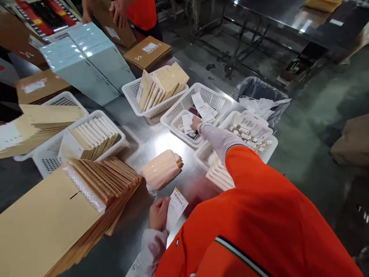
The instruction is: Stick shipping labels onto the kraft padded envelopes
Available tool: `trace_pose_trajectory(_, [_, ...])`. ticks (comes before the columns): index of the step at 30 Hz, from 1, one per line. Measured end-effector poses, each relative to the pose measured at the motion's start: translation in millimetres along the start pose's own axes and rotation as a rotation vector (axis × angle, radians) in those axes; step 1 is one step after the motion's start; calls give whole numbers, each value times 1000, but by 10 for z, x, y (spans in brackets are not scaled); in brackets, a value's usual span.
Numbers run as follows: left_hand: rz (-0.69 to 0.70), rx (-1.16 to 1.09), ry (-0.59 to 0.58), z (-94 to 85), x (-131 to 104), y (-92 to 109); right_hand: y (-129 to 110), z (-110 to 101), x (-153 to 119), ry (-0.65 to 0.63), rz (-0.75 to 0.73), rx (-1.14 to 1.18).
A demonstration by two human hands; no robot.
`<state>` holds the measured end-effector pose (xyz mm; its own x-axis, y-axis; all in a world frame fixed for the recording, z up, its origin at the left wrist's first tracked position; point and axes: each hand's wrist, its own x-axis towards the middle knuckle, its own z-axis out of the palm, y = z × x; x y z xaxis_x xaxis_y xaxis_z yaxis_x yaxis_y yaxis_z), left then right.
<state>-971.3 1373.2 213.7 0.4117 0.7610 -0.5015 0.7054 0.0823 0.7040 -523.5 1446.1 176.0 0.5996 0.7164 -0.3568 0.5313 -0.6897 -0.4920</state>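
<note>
Near the lower middle, my left hand (159, 214) is closed on a white barcode label (176, 206) above the metal table (155, 140). My right hand (196, 122) reaches into a small white tray (176, 125) inside a white basket (224, 103); its fingertips are at a white slip (187, 122), and what they grip is partly hidden. More printed slips (203, 108) lie behind it in that basket. A stack of small tan envelopes (161, 169) rests on the table just beyond my left hand.
Padded mailers (52, 215) fill the lower left. Baskets with envelopes (163, 86) stand beyond. At the right, a basket holds small bottles (248, 134) and cards (220, 175). A lined bin (259, 100) stands past the table edge. Another person's hands (118, 11) hold a carton.
</note>
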Motion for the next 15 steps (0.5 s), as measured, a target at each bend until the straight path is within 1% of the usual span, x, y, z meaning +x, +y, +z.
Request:
trace_pose_trajectory(2, [4, -17, -28, 184, 207, 135, 33, 10, 89, 19, 35, -2])
trace_pose_trajectory(4, [-20, -12, -80, 340, 353, 205, 86, -131, 185, 62, 2, 15])
trace_pose_trajectory(6, [-32, -5, -109, 439, 422, 179, 187, -420, 304, 120, -53, 30])
trace_pose_trajectory(8, [-39, -4, -99, 487, 439, 76, 348, -781, 444, 173, -70, 66])
trace_pose_trajectory(10, [-67, -17, -75, 515, 440, -58, 540, -1087, 581, 188, -22, 124])
trace_pose_trajectory(11, [-90, -30, -62, 529, 442, -119, 633, -1185, 639, 173, 22, 147])
trace_pose_trajectory(12, [-115, -43, -49, 545, 446, -171, 715, -1237, 687, 149, 72, 156])
trace_pose_trajectory(13, [-140, -52, -41, 563, 452, -208, 782, -1242, 723, 124, 120, 149])
trace_pose_trajectory(15, [-180, -47, -28, 599, 468, -241, 868, -1138, 765, 97, 203, 97])
